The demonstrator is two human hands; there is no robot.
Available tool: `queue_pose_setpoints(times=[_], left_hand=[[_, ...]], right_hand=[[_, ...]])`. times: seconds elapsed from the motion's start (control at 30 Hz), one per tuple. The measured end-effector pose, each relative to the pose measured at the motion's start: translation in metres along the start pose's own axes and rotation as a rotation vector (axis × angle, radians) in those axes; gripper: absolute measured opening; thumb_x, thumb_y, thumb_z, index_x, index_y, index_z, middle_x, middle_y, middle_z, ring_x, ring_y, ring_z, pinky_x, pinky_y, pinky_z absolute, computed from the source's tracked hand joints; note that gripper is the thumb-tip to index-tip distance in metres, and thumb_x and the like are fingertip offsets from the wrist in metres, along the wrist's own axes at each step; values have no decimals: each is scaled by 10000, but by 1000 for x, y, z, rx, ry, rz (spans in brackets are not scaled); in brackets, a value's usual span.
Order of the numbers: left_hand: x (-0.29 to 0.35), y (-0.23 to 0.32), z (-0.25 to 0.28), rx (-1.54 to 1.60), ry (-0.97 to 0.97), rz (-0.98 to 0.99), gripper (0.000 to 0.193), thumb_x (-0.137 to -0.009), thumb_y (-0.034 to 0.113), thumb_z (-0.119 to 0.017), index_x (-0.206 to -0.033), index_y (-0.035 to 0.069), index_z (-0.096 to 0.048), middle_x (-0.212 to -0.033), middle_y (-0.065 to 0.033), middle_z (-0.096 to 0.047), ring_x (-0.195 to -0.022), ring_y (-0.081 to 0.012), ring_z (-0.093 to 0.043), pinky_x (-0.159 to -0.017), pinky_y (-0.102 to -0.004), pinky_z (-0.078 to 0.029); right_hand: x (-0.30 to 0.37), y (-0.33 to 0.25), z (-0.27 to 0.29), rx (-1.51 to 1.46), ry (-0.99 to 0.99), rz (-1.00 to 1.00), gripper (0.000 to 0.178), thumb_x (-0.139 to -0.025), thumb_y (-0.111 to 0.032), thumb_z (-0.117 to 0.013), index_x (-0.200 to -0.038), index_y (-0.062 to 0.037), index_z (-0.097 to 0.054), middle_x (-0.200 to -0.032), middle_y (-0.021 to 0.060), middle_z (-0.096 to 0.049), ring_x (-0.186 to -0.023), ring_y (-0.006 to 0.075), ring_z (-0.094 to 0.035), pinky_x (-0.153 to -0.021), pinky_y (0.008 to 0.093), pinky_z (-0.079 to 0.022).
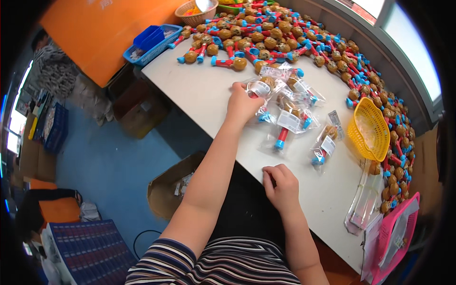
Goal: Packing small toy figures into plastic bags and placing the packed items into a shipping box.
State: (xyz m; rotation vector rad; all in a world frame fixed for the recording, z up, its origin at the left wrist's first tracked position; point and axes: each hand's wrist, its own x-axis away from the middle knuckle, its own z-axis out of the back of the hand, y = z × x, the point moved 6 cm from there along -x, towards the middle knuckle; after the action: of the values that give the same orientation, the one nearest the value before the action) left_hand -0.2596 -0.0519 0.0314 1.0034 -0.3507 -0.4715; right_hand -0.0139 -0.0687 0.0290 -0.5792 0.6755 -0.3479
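Observation:
My left hand (243,103) reaches over the white table and pinches a clear-bagged toy hammer (260,89) at the near left of a small pile. Its round brown head shows through the plastic, with a white label on the bag. Beside it lie several more bagged toy hammers (289,120) with red and blue handles. One bagged toy hammer (325,145) rests apart, to the right of the pile. My right hand (282,188) lies at the table's near edge, fingers loosely bent and thumb apart, with nothing visible in it.
Many unbagged toy hammers (266,40) are heaped along the table's far and right sides. A yellow basket (352,130) stands at the right, near clear plastic bags (365,202) and a pink basket (411,223). At the far left corner is a blue basket (136,60). A cardboard box (159,195) sits on the floor.

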Motion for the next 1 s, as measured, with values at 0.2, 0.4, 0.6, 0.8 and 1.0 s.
queue_pose_setpoints(times=[0.2,0.4,0.6,0.8,1.0], left_hand=[[81,-116,144,567,237,-192,533,-788,10,-669,-1261,31,-424,-1065,-139,-633,-927,-185,-633,-780,-321,-526],[160,-389,175,239,266,267,473,-760,50,-664,-1196,51,-480,-1006,-96,-621,-895,-168,-600,-774,-305,-487],[151,-531,74,-241,140,303,769,-724,259,-763,-1358,23,-398,-1137,-272,-609,-1106,-410,-589,-931,-442,-476],[108,-327,74,384,495,31,438,-846,91,-710,-1219,-24,-509,-967,-119,-631,-888,-174,-610,-762,-276,-503],[87,-30,-4,-10,263,-614,749,-769,304,-775,-1298,-75,-405,-1051,-233,-590,-933,-315,-609,-783,-376,-509]], right_hand=[[20,4,-24,-85,-20,-100,82,-831,22,-660,-903,-19,-667,-760,80,-588,-586,172,-570,-525,269,-437],[14,-21,-62,120,-44,24,84,-844,16,-655,-916,-26,-658,-733,75,-552,-574,185,-530,-523,285,-415],[12,-28,-78,148,-22,-9,83,-851,22,-642,-918,-24,-658,-706,63,-541,-542,155,-503,-500,272,-399],[9,5,-67,170,-37,-118,109,-797,-19,-671,-887,-78,-652,-695,77,-551,-626,252,-571,-578,348,-459],[5,7,-52,147,-37,-80,101,-798,-47,-681,-888,-74,-643,-719,84,-566,-649,262,-582,-587,362,-474]])
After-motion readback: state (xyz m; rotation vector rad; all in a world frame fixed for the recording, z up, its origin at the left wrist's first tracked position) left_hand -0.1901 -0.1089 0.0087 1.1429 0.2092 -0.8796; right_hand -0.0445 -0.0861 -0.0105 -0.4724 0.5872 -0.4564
